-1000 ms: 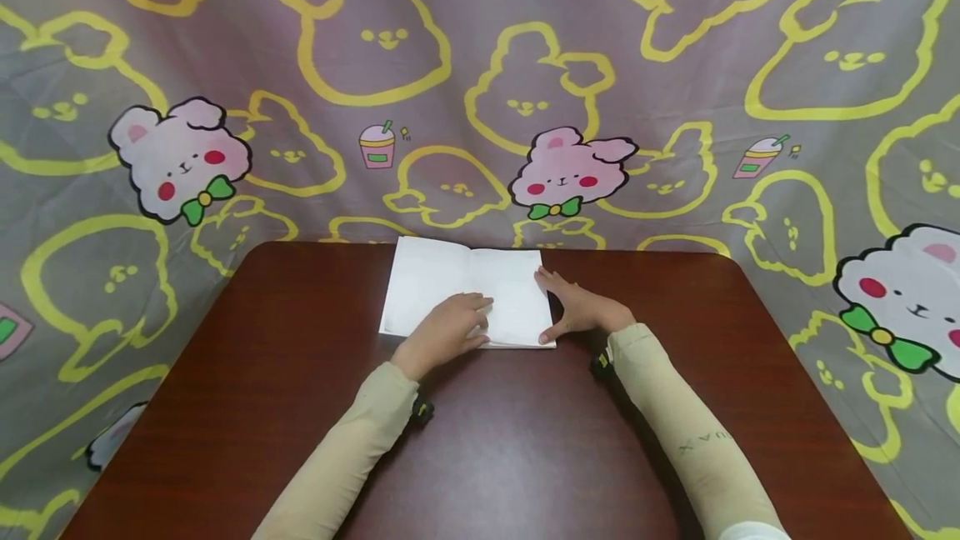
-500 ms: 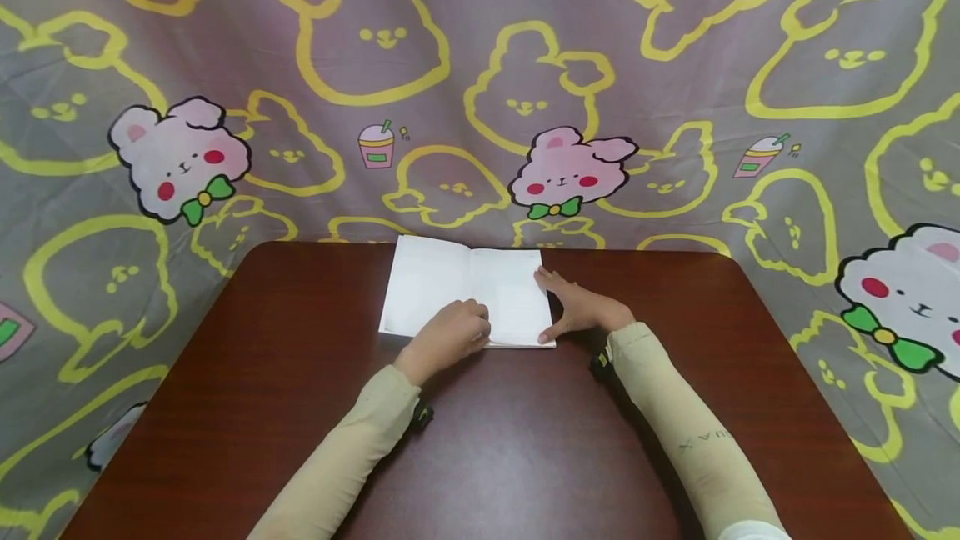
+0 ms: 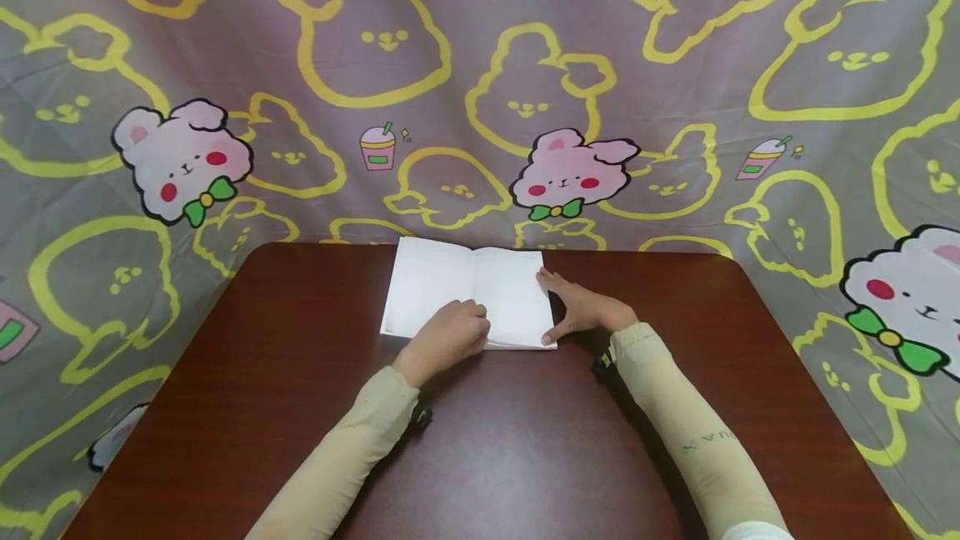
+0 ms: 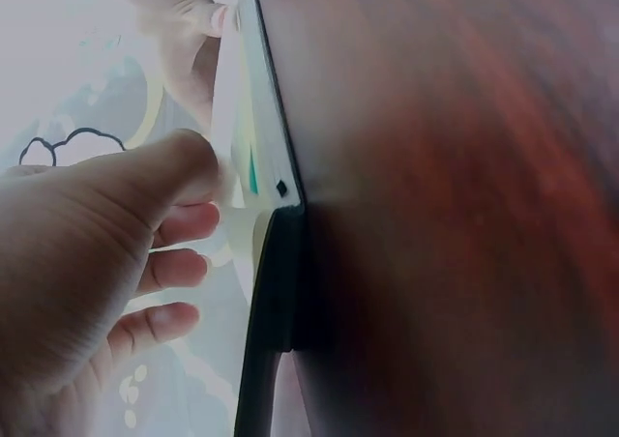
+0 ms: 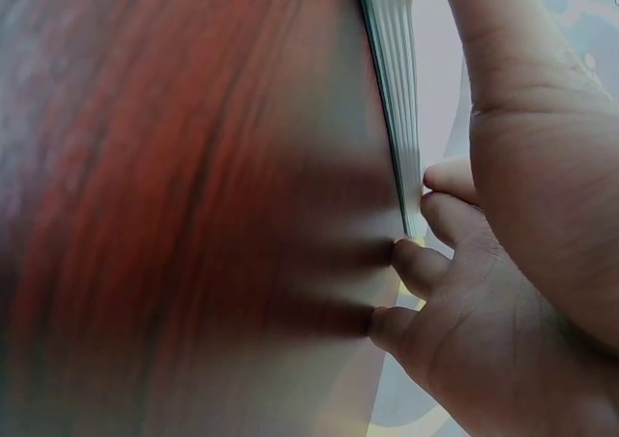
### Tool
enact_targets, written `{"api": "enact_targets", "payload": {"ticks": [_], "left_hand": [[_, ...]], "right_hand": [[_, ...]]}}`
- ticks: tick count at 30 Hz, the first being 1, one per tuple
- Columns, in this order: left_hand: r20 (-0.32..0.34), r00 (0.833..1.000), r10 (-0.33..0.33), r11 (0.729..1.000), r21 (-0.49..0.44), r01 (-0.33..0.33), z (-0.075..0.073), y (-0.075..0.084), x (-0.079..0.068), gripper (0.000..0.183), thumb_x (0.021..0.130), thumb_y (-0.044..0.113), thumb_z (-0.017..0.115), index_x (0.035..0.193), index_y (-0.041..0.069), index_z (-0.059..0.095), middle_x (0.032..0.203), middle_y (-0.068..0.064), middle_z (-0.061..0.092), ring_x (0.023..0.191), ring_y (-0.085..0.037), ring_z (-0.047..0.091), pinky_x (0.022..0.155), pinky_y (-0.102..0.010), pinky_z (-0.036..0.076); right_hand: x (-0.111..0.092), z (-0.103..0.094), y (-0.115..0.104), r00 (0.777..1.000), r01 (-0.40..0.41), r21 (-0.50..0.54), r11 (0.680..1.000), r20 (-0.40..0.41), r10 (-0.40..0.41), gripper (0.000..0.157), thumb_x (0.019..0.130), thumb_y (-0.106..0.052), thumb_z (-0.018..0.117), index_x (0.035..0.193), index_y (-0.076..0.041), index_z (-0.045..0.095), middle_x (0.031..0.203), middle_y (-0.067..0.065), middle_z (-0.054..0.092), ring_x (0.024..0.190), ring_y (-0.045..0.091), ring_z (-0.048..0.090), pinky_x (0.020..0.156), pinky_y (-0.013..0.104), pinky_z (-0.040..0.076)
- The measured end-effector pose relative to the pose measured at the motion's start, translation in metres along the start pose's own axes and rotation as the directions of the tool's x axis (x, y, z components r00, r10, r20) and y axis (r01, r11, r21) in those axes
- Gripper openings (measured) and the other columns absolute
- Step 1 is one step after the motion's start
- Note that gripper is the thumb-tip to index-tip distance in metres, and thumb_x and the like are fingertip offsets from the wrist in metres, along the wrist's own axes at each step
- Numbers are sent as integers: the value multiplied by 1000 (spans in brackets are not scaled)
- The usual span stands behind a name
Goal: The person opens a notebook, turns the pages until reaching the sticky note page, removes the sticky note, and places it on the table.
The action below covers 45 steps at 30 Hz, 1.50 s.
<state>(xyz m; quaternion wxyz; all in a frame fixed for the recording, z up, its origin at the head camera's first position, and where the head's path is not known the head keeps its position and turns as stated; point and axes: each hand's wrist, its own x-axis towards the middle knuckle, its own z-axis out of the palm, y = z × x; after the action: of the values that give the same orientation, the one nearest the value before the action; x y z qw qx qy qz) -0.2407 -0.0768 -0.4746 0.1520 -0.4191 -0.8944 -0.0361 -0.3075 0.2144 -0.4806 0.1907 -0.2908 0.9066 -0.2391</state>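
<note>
An open book [image 3: 431,282] with white pages lies flat near the table's far edge. At its lower edge, by the middle fold, my left hand [image 3: 448,336] has its fingers curled and its thumb against the index finger, pinching a page. The left wrist view shows the left thumb [image 4: 184,166] at the page edges, above a dark cover and a small teal strip between pages. My right hand [image 3: 588,308] rests spread at the book's right side, thumb on the lower corner and fingertips along the edge. In the right wrist view, several right fingers [image 5: 421,263] touch the page block [image 5: 392,79] and the tabletop.
The dark red-brown table [image 3: 495,457] has rounded far corners. Behind and beside it hangs a grey curtain [image 3: 450,73] with yellow outlines and cartoon bunnies. Small black wrist devices sit under both beige sleeves [image 3: 352,432].
My left hand's fingers were spread over the page a second ago; they have curled in at the book's lower edge. The right hand and the book have stayed in place.
</note>
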Motion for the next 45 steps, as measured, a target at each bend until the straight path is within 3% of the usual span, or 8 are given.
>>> {"api": "enact_targets", "payload": {"ticks": [11, 17, 21, 26, 36, 45], "left_hand": [[-107, 993, -50, 999, -19, 48, -8, -7, -16, 12, 79, 10, 74, 72, 15, 66, 72, 4, 57, 67, -19, 55, 61, -33, 46], [-138, 981, -135, 987, -100, 122, -13, -6, -21, 8, 78, 13, 74, 73, 12, 67, 75, 0, 61, 73, -24, 58, 65, -37, 48], [-168, 962, -217, 970, -150, 192, -12, -4, -24, 8, 77, 12, 74, 70, 10, 69, 74, -1, 62, 72, -24, 58, 65, -37, 49], [-244, 923, -299, 944, -215, 249, -13, -2, -26, 10, 78, 9, 71, 68, 8, 70, 71, -1, 62, 69, -24, 56, 63, -36, 50], [-328, 846, -420, 895, -306, 325, -31, -10, -28, 11, 78, 8, 70, 67, 5, 70, 70, -3, 64, 73, -25, 58, 67, -38, 53], [-359, 814, -456, 877, -335, 344, -50, -24, -30, 13, 81, 10, 69, 68, 7, 70, 73, -4, 66, 73, -24, 58, 64, -38, 52]], "right_hand": [[-1, -1, -1, 1000, 11, -19, 1000, -6, -11, 129, 71, -43, 93, 161, 4, 13, 169, 23, 8, 156, 41, 7, 124, 58, 18], [-3, -2, -4, 1000, 11, -7, 1000, 3, -11, 129, 72, -42, 92, 160, 6, 12, 169, 24, 7, 156, 42, 6, 124, 58, 17], [-4, -1, -6, 1000, -1, -2, 1000, 4, 1, 129, 72, -41, 92, 161, 5, 11, 169, 23, 6, 157, 41, 5, 124, 58, 17], [-4, -1, -6, 1000, -7, -2, 1000, 6, 7, 129, 72, -42, 92, 161, 4, 11, 169, 22, 6, 157, 41, 5, 124, 58, 17], [-4, -2, -8, 1000, -2, 5, 1000, 5, 2, 129, 72, -41, 92, 161, 5, 11, 169, 23, 6, 156, 42, 4, 124, 59, 17], [-3, -1, -7, 1000, 13, 8, 1000, -3, -13, 130, 72, -43, 92, 161, 4, 10, 169, 24, 6, 156, 44, 5, 122, 63, 17]]}}
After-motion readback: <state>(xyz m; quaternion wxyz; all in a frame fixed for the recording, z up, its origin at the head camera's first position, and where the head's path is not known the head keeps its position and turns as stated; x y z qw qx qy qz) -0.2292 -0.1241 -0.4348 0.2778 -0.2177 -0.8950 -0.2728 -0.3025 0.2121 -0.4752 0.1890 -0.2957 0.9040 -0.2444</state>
